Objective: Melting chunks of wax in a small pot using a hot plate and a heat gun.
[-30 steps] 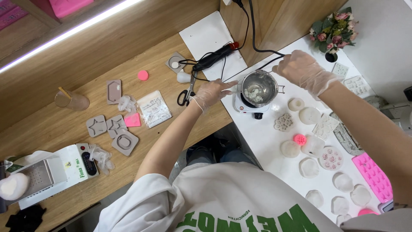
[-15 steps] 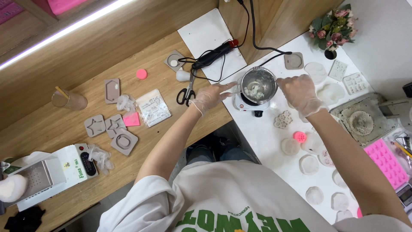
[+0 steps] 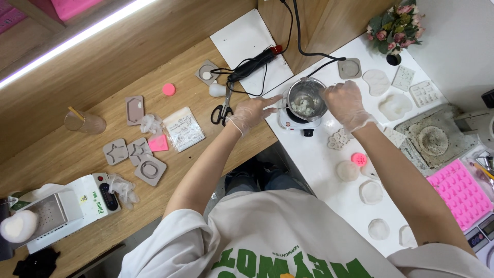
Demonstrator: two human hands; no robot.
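A small metal pot (image 3: 307, 98) with white chunks in it sits on a little white hotplate (image 3: 289, 122) at the corner where the wooden desk meets the white table. My gloved left hand (image 3: 250, 114) is just left of the pot, fingers pinched on a thin stirring stick (image 3: 279, 108) that reaches toward the pot's rim. My gloved right hand (image 3: 342, 103) is closed on the pot's right side, where its handle is hidden under the fingers.
Scissors (image 3: 222, 111) and a black corded tool (image 3: 253, 64) lie behind my left hand. Grey moulds (image 3: 128, 152) and a white machine (image 3: 69, 206) are on the desk. White casts (image 3: 370, 192), a pink mould tray (image 3: 455, 193) and a flower vase (image 3: 393, 31) occupy the white table.
My right hand came from beyond the pot down to its right side and closed on it. My left hand stayed beside the pot with the stick. The view shifted slightly.
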